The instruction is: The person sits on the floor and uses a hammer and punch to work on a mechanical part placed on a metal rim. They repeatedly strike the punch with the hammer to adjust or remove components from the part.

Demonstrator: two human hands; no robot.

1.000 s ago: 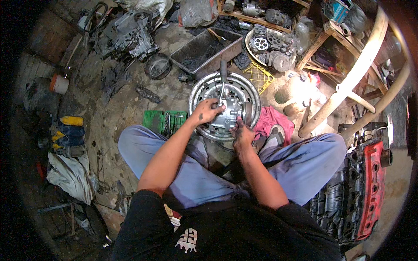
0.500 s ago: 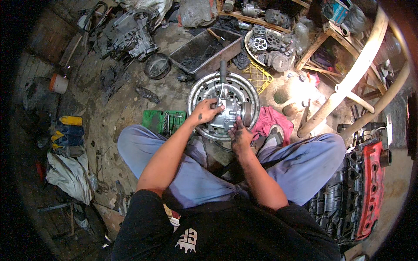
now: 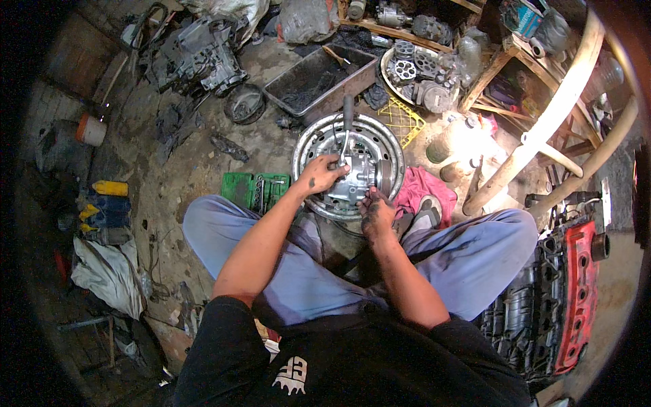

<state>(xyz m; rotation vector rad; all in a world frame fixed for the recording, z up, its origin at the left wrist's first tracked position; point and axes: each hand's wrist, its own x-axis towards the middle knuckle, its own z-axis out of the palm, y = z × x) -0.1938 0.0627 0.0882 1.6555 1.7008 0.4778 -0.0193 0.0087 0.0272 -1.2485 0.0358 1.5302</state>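
A silvery compressor with a grooved pulley at its right end lies on a steel wheel rim between my legs. A ratchet wrench with a grey handle points away from me, its head at the compressor's left end. My left hand is closed about the wrench's head, thumb on top; some of its fingers are hidden. Low on the right side, my right hand grips the compressor's near edge just below the pulley, with its fingers bent and darkly smudged.
Left of the rim lies an open green socket set. Beyond it stand a grey tub with a brush, a yellow crate and a basin of metal parts. A pink cloth and a red-edged engine part lie to the right.
My right hand's fingers have drawn slightly down and curled at the compressor's near edge. My left hand and the wrench look nearly the same.
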